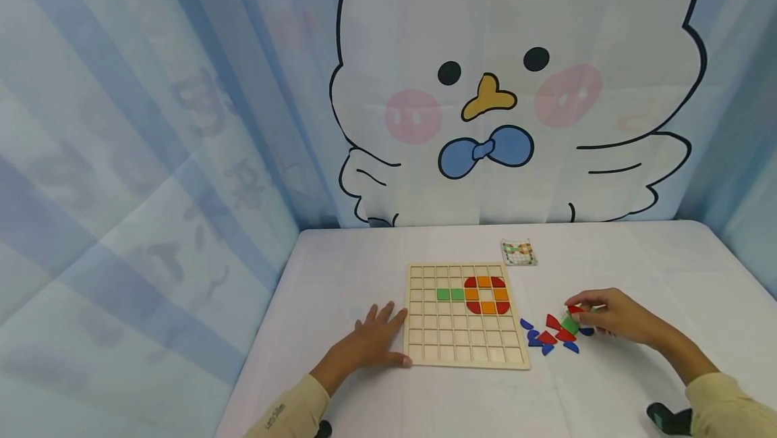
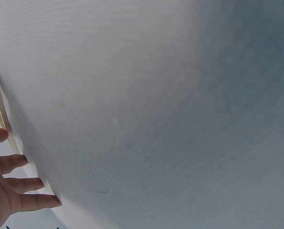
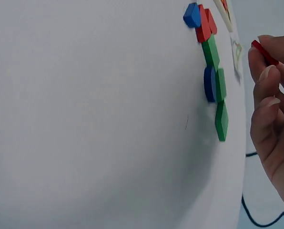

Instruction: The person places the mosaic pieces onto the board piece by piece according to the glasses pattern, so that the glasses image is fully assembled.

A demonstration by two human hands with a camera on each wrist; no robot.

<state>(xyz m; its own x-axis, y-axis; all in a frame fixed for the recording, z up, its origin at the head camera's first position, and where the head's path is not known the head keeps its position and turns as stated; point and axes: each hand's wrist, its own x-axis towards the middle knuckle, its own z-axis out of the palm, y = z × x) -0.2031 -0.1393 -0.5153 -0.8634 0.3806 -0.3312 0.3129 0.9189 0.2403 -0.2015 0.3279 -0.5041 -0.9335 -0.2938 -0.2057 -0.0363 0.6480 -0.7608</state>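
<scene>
A wooden grid board (image 1: 449, 338) lies on the table. In its upper right, red quarter-round tiles (image 1: 470, 282) and orange square tiles (image 1: 483, 281) form a ring, and two green square tiles (image 1: 450, 294) run leftward from it. My left hand (image 1: 375, 341) has its fingers spread at the board's left edge, thumb near the lower left corner. My right hand (image 1: 616, 316) pinches a red tile (image 3: 265, 52) between thumb and fingers above the loose pile. That pile holds red pieces (image 1: 554, 322), blue pieces (image 1: 570, 347) and green pieces (image 3: 221, 121).
A small pattern card (image 1: 519, 253) lies beyond the board's upper right corner. The white tablecloth (image 1: 340, 256) reaches back to a curtain (image 1: 388, 188) printed with a cartoon bird. A dark object (image 1: 668, 419) sits beside the right sleeve.
</scene>
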